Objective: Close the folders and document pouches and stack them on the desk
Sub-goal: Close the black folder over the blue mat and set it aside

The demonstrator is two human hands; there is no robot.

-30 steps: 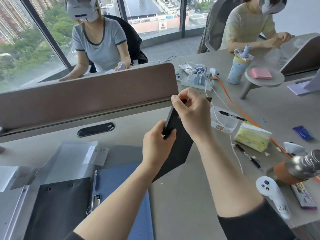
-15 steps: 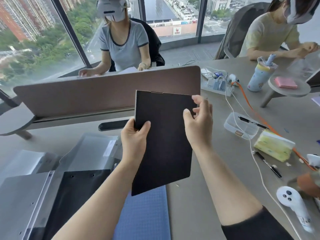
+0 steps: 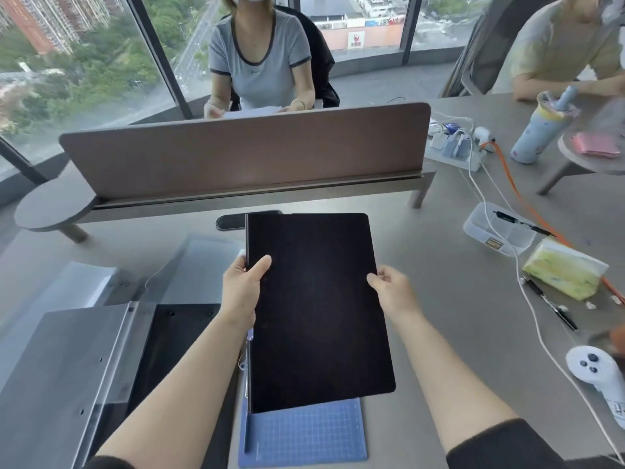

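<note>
— Fingers (image 3: 260,265) of the left hand (image 3: 241,292) are pinched on the left edge of the black folder (image 3: 318,309), with the thumb seen on top. What is done by the other side?

— The right edge is held by the right hand (image 3: 392,292). Its fingers (image 3: 375,277) are curled and pressed on that edge. The parts under the cover cannot be seen.

— Where is the black folder now?

— It is shut and is held flat, up in the air, over the blue folder (image 3: 304,434). The blue folder is laid on the tabletop (image 3: 439,333), and its near end is seen under the black one.

— So what is the step?

— It looks like the black folder is meant to be put down on the blue one, so a stack is made.

— How is that done well?

— The black folder is best kept flat and lowered slowly. Its edges are best lined up with the blue edges first, so nothing is left sticking out. The fingers below are best slid out at the last bit, so they are not squashed and the stack is not pushed crooked.

— Is more work left?

— Yes, it seems so. A grey folder (image 3: 61,367) and a clear pouch (image 3: 199,262) are seen on the left, and they are not stacked yet.
</note>
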